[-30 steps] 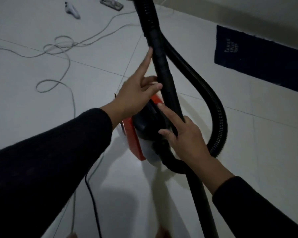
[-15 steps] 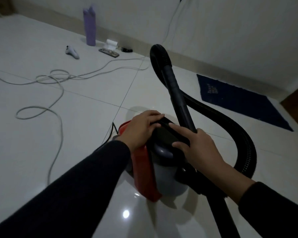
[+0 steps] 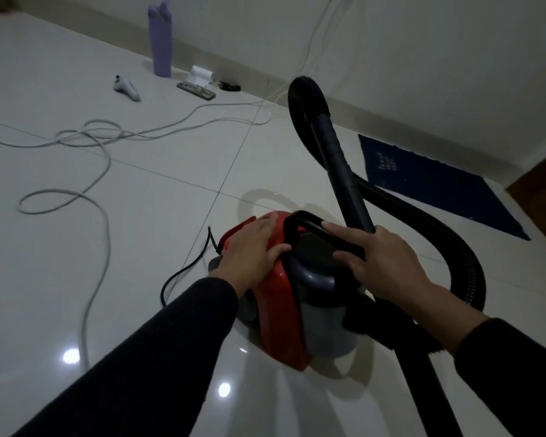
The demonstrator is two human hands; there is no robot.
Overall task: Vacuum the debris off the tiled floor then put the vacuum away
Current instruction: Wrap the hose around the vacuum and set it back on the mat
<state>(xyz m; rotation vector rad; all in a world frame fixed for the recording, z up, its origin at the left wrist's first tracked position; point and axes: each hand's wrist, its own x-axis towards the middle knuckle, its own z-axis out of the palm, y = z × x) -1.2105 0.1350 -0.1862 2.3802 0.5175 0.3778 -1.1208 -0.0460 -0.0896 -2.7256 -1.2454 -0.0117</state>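
The canister vacuum [image 3: 284, 298] looks rigid and weighty, best lifted by its black handle [image 3: 309, 225], which the right hand [image 3: 382, 266] half-grips while the left hand [image 3: 252, 247] rests flat, unclenched, on the red shell just beside it.

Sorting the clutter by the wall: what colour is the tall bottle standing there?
Pale purple; the bottle shows clearly in the head view, upright near the wall.

A purple bottle [image 3: 160, 42], white controller [image 3: 126, 87], and blue mat [image 3: 438, 184] lie apart.

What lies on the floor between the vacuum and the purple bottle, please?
In the head view, pale cable loops across the tiles between the vacuum and the purple bottle; otherwise bare floor.
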